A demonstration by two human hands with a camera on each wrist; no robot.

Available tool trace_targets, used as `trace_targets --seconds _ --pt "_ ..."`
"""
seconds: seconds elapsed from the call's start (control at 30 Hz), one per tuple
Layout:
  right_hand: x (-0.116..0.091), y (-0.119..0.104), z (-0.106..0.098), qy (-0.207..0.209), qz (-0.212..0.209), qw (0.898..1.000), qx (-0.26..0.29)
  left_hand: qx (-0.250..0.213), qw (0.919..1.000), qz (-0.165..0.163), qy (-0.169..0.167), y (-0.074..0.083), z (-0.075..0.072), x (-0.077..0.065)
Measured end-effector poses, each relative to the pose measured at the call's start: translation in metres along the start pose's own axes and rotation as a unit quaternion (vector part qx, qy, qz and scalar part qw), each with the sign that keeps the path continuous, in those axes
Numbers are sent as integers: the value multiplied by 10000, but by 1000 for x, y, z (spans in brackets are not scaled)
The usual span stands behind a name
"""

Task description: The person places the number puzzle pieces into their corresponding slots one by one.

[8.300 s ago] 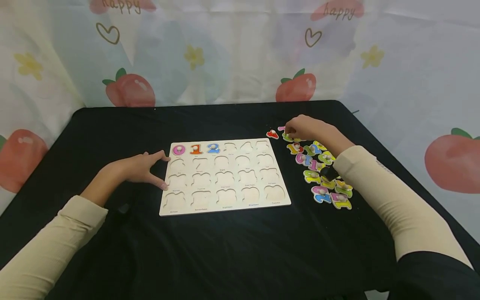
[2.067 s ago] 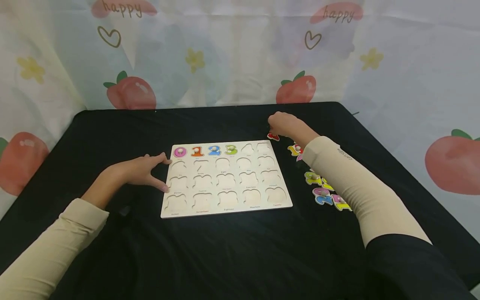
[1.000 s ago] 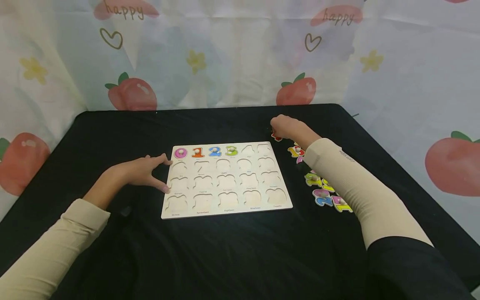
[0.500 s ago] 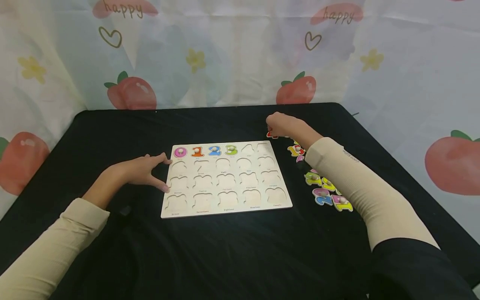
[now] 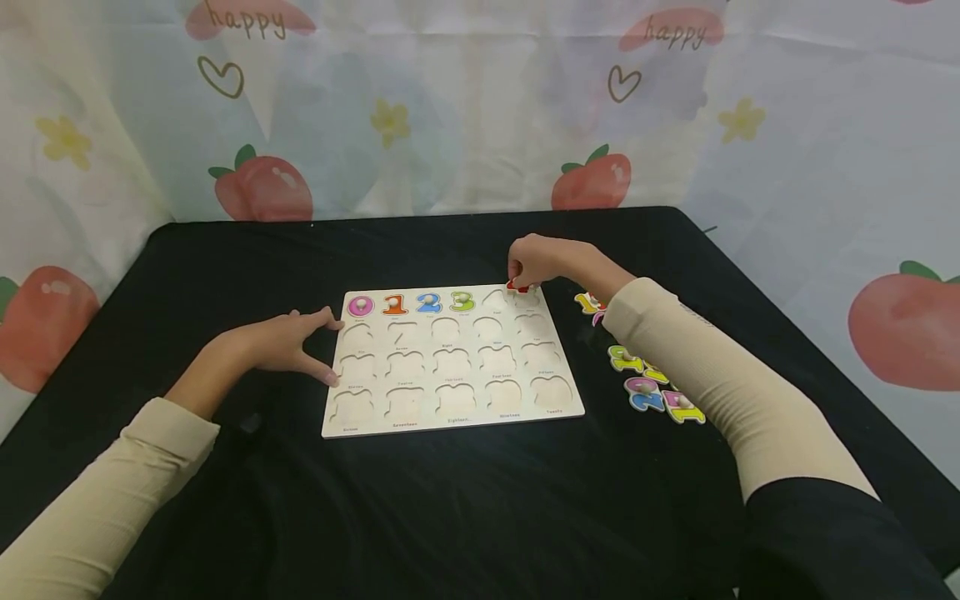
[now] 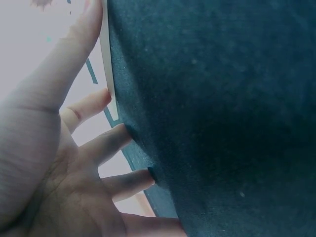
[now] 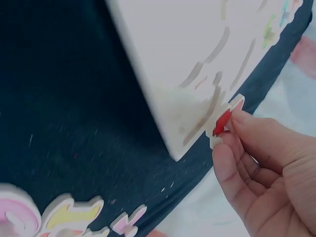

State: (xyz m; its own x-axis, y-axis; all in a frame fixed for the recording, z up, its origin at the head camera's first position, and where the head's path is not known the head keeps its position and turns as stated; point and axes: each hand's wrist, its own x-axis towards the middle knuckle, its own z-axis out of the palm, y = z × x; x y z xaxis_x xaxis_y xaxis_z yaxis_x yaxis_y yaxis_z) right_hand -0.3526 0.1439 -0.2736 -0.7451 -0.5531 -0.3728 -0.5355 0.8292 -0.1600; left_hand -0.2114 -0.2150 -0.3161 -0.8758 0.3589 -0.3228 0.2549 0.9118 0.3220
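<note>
The left hand (image 5: 281,343) spreads thumb (image 6: 69,54) from fingers (image 6: 131,183); the right hand (image 5: 542,258) (arm (image 5: 675,342) extended forward) pinches, fingers curled.

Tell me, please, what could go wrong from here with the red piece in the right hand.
The red piece could slip, since the right hand only pinches it. It might go into the wrong place, as two empty recesses sit side by side in the top row. The board might shift if pushed, since the left hand merely touches its edge.

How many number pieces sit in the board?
4, in the top row of the board, from the left: pink 0, orange 1, blue 2, green 3. The right hand holds a red piece, not yet seated.
</note>
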Motion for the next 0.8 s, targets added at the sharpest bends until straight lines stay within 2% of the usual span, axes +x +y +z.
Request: trace_targets --seconds 0.3,0.8 --pt "4 -15 4 -293 -226 9984 437 27 10000 -36 15 1 0 0" --pt "11 -26 7 -439 -204 9982 365 37 9999 -103 34 0 -1 -1"
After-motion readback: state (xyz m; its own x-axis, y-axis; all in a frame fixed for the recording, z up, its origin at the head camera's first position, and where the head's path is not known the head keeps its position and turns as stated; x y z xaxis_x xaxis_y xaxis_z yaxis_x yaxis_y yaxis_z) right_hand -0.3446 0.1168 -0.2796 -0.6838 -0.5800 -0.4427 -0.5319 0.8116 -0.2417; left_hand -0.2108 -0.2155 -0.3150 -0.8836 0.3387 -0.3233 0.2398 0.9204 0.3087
